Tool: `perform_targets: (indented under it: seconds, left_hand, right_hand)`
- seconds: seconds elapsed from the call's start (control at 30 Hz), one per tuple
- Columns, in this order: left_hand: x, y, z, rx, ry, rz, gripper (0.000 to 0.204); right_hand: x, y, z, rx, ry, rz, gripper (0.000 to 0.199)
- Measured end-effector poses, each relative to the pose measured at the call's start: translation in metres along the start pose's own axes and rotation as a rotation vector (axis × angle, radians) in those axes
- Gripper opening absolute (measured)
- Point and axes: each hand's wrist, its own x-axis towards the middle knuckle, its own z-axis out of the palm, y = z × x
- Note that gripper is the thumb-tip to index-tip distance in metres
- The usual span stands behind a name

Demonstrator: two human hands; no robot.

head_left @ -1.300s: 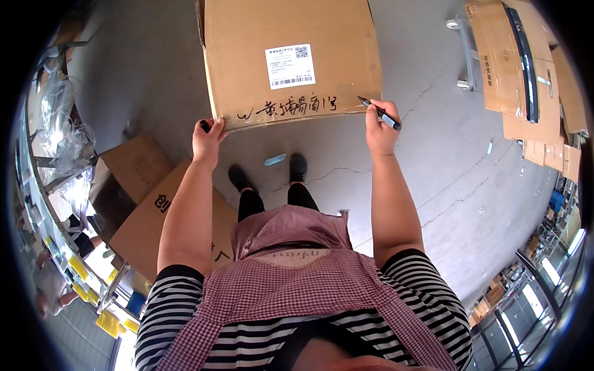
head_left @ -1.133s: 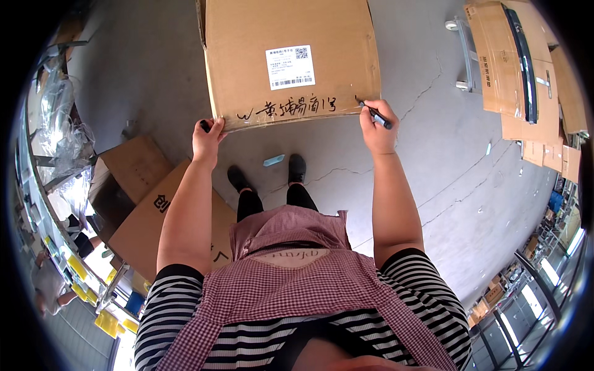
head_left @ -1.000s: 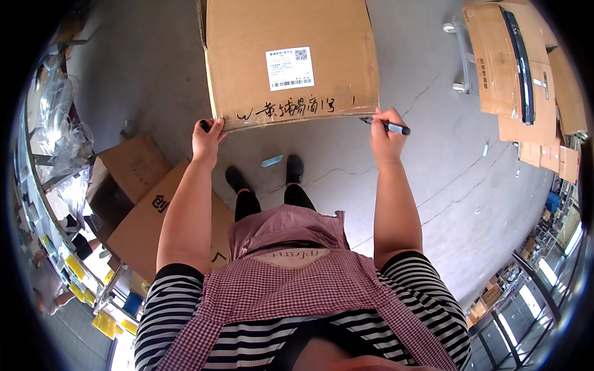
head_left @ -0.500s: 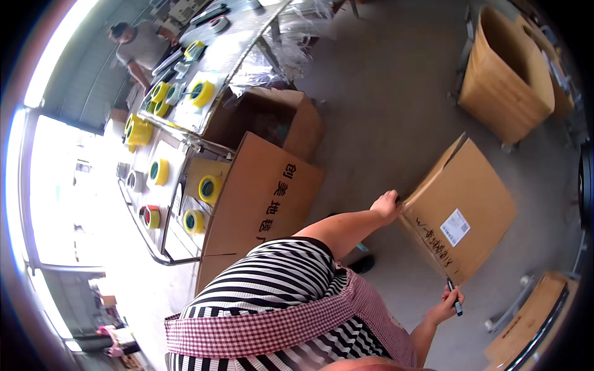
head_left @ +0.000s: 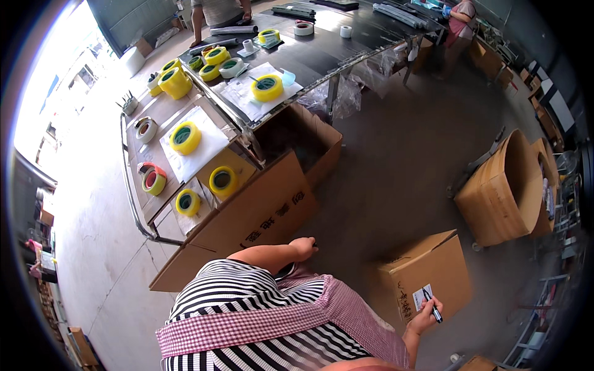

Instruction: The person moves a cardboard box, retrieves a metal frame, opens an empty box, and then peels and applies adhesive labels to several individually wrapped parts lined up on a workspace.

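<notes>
The left fingers are hanging apart from the carton whose corner they were holding a moment earlier.
The carton is standing on the floor beyond the right fingers, black handwriting running beside its white label. The right fingers are wrapping closely around a black marker, its tip appearing over the label; whether marker or fingers are touching the carton, I cannot tell. The left fingers are curling shut around a small dark object, mostly hidden. Just beside them a large cardboard panel is standing, an open box sitting behind it. Farther beyond, yellow tape rolls are lying on the bench.
</notes>
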Motion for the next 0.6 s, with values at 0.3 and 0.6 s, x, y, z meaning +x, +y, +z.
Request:
perform_targets:
  seconds: [0.3, 0.6]
  left_hand:
    - [0.016, 0.105, -0.16, -0.368, -0.047, 0.714, 0.023]
    - [-0.012, 0.14, -0.27, -0.601, -0.274, 0.793, 0.016]
  right_hand:
    - [-0.003, -0.129, 0.188, 0.385, -0.454, -0.061, 0.018]
    - [-0.012, -0.219, 0.278, 0.094, -0.588, -0.476, 0.012]
